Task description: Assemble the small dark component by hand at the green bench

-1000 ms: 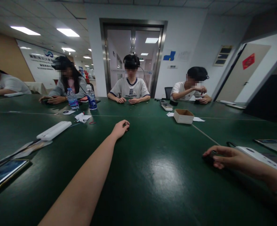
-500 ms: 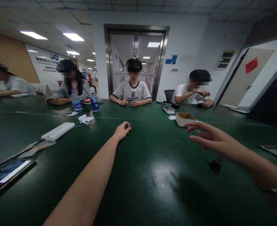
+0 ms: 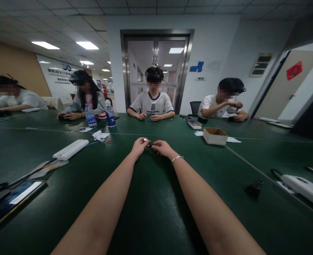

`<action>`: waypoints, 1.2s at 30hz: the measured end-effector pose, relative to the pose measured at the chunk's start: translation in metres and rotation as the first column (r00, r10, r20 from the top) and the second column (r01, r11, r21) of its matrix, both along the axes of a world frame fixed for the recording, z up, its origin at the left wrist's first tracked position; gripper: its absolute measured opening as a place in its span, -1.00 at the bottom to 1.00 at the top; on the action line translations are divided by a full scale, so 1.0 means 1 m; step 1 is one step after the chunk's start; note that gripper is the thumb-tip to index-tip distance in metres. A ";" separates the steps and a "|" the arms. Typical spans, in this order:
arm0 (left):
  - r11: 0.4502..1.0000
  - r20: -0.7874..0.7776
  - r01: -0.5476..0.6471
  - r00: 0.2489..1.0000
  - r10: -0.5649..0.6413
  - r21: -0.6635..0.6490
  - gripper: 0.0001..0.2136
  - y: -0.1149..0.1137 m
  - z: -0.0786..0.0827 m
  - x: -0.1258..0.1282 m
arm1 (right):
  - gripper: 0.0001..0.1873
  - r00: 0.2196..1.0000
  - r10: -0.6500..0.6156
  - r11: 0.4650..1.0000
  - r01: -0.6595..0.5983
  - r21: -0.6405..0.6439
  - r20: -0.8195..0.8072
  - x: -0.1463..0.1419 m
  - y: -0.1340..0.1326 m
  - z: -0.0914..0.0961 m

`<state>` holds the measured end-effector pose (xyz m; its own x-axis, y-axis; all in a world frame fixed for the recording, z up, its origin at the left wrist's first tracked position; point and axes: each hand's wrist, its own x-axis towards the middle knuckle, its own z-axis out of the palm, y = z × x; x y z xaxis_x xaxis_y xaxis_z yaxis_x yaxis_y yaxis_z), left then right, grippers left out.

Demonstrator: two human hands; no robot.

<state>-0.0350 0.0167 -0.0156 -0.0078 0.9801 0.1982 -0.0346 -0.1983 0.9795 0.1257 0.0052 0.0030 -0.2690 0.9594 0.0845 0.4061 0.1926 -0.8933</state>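
Observation:
Both hands meet over the green table (image 3: 156, 198) in the middle of the view. My left hand (image 3: 139, 148) is closed around a small dark piece (image 3: 150, 144) with a silvery bit showing at its fingertips. From the other side, my right hand (image 3: 165, 148), a bracelet at its wrist, pinches at the right end of that piece. Its exact kind is too small to make out, and the fingers cover most of it. An open cardboard box (image 3: 215, 138) stands beyond my right hand. Far to the right lies a short black flared object (image 3: 254, 188), like a stubby brush.
Left are a white power strip (image 3: 70, 149) and a phone (image 3: 15, 202); another white strip (image 3: 305, 187) lies right. Two bottles (image 3: 110, 115) and paper scraps (image 3: 100, 135) stand farther back. A person (image 3: 152, 102) sits opposite, with others along the table's far side.
My right hand has come from the right, near the box, to the middle and joined my left hand at the small dark piece. The view has shifted slightly.

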 end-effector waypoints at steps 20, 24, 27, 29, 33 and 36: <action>0.940 0.174 0.296 0.948 -0.267 -0.172 -0.87 -0.015 0.010 -0.002 | -0.89 0.876 -0.026 0.986 -0.056 -0.155 -0.482 0.007 0.001 -0.013; 0.958 -0.005 0.250 0.967 -0.253 -0.142 -0.81 -0.005 0.001 -0.004 | -0.86 0.852 -0.019 0.983 -0.080 -0.165 -0.524 0.010 0.003 -0.015; 0.968 -0.205 0.227 0.948 -0.244 -0.106 -0.71 0.003 -0.006 -0.008 | -0.85 0.853 0.002 0.980 -0.105 -0.167 -0.522 0.012 0.003 -0.015; 0.973 -0.293 0.216 0.927 -0.232 -0.086 -0.65 0.006 -0.009 -0.009 | -0.85 0.857 0.026 0.979 -0.125 -0.159 -0.515 0.013 0.003 -0.015; 0.976 -0.285 0.199 0.934 -0.218 -0.092 -0.60 0.004 -0.007 -0.008 | -0.85 0.837 0.036 0.981 -0.135 -0.142 -0.546 0.014 0.001 -0.013; 0.975 -0.262 0.199 0.940 -0.219 -0.102 -0.60 0.000 -0.001 -0.006 | -0.84 0.827 0.018 0.980 -0.125 -0.153 -0.562 0.014 -0.001 -0.012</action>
<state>-0.0411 0.0167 -0.0165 0.2426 0.9657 0.0927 0.2000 -0.1432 0.9693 0.1395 0.0046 -0.0092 -0.2965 0.9522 0.0732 -0.1776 0.0203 -0.9839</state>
